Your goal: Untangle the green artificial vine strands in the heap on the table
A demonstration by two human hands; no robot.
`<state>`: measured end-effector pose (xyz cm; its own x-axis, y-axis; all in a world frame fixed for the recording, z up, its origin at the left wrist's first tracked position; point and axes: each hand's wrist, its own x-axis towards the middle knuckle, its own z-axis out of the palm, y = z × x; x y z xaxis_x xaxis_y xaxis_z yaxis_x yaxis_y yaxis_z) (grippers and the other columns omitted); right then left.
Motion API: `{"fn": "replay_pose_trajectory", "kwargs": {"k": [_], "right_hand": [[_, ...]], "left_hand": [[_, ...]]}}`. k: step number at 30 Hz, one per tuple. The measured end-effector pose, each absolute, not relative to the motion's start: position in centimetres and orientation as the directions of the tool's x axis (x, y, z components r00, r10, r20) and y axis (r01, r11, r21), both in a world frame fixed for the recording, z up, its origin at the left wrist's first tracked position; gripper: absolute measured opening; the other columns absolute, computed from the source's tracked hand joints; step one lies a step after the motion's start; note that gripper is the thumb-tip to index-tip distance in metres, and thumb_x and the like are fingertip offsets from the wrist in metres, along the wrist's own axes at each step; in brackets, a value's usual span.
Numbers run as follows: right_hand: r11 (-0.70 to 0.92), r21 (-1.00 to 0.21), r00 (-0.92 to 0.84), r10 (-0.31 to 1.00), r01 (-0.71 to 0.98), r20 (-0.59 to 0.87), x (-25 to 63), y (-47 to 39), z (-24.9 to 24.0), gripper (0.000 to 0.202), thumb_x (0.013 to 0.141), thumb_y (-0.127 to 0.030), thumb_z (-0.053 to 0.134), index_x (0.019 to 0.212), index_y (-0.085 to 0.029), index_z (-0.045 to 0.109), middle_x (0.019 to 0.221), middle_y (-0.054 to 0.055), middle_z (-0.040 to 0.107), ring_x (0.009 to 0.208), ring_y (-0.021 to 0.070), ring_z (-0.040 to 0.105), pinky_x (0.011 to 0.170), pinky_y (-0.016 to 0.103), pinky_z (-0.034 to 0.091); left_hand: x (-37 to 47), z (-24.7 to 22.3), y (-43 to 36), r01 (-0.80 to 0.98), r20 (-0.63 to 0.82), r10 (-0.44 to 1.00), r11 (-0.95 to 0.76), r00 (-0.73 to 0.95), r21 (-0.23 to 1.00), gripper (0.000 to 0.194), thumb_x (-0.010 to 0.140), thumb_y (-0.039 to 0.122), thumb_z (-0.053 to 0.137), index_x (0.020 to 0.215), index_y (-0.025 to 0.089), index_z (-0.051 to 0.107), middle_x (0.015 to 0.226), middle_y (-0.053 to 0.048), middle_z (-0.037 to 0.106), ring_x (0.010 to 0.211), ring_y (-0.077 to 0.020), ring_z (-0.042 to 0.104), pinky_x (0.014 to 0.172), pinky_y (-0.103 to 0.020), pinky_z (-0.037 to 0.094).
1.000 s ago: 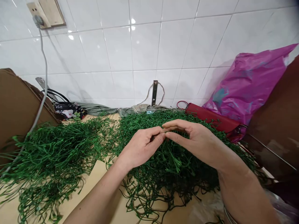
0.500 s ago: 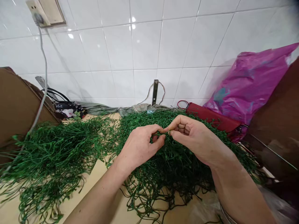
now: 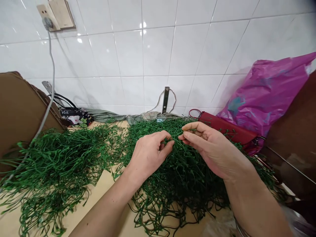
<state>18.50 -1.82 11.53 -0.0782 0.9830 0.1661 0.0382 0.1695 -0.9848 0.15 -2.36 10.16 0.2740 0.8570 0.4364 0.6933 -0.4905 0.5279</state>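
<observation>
A large heap of thin green plastic-looking stems (image 3: pixel 187 174) lies in the middle, beneath both hands. My left hand (image 3: pixel 153 149) is over the heap with its thumb and fingertips curled close together; whatever they may hold is too small to make out. Just to its right, my right hand (image 3: pixel 204 138) has thumb and index finger apart at the tips, with nothing visible between them. A small gap separates the two hands. On the left lies a second pile of green stems (image 3: pixel 61 161).
Cardboard (image 3: pixel 22 108) stands at the left, with a grey cable (image 3: pixel 50 102) hanging before it. A flowered black bag (image 3: pixel 75 117) is by the tiled wall. At the right are a red bag (image 3: pixel 227 128) and a pink plastic bag (image 3: pixel 269 92).
The fingertips of my two hands, which were touching, have parted. My right hand has shifted slightly right and its thumb and index finger have opened. The view has tilted a little.
</observation>
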Motion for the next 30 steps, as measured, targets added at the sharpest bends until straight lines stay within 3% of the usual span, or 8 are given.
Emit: {"fn": "replay_pose_trajectory", "kwargs": {"k": [4,7,10,16,24,30], "right_hand": [[0.331,-0.871,0.002,0.935,0.363,0.355,18.5,-1.7,11.3,0.027,0.085,-0.042,0.062,0.102,-0.021,0.068,0.099,0.006,0.070,0.091,0.0196,0.063,0.081,0.033,0.050],[0.427,-0.733,-0.056,0.880,0.529,0.472,18.5,-1.9,11.4,0.027,0.089,-0.040,0.057,0.105,-0.023,0.071,0.112,0.006,0.070,0.102,0.0214,0.063,0.088,0.034,0.049],[0.475,-0.691,-0.176,0.870,0.545,0.460,18.1,-2.1,11.5,0.024,0.088,-0.040,0.061,0.104,-0.026,0.072,0.112,0.003,0.072,0.104,0.0207,0.064,0.092,0.034,0.047],[0.437,-0.696,-0.270,0.899,0.569,0.344,17.2,-2.3,11.0,0.007,0.088,-0.026,0.059,0.083,-0.024,0.063,0.084,-0.001,0.070,0.079,0.0168,0.063,0.074,0.028,0.047],[0.487,-0.549,-0.229,0.851,0.679,0.472,17.0,-1.8,9.9,0.011,0.087,-0.016,0.052,0.079,-0.024,0.050,0.068,-0.006,0.057,0.061,0.0126,0.052,0.058,0.023,0.039],[0.486,-0.456,-0.171,0.801,0.745,0.574,16.3,-0.6,8.8,0.016,0.088,-0.017,0.046,0.074,-0.024,0.044,0.074,0.001,0.058,0.070,0.0178,0.052,0.066,0.029,0.038]], "left_hand": [[0.2,10.2,-2.4,0.664,0.447,0.853,-0.501,0.269,0.556,0.012,0.093,0.025,0.057,0.086,0.021,0.066,0.069,0.005,0.059,0.062,-0.0117,0.049,0.060,-0.025,0.032],[0.0,10.2,-2.3,0.634,0.448,0.853,-0.505,0.267,0.585,0.013,0.094,0.025,0.056,0.087,0.021,0.066,0.070,0.006,0.061,0.061,-0.0112,0.049,0.059,-0.025,0.032],[0.0,10.2,-2.3,0.645,0.446,0.852,-0.507,0.275,0.571,0.013,0.093,0.025,0.057,0.084,0.021,0.065,0.069,0.005,0.059,0.062,-0.0117,0.050,0.060,-0.025,0.032],[0.1,10.1,-2.4,0.725,0.375,0.894,-0.425,0.244,0.541,0.009,0.090,0.022,0.060,0.083,0.021,0.066,0.073,0.004,0.063,0.067,-0.0134,0.054,0.060,-0.026,0.030],[0.2,10.5,-2.5,0.693,0.313,0.903,-0.427,0.294,0.581,0.018,0.089,0.026,0.058,0.073,0.021,0.055,0.062,0.007,0.050,0.058,-0.0116,0.041,0.056,-0.026,0.027],[0.2,10.4,-2.4,0.624,0.281,0.909,-0.416,0.308,0.661,0.018,0.093,0.025,0.051,0.076,0.021,0.054,0.062,0.007,0.046,0.059,-0.0117,0.040,0.056,-0.026,0.027]]}}
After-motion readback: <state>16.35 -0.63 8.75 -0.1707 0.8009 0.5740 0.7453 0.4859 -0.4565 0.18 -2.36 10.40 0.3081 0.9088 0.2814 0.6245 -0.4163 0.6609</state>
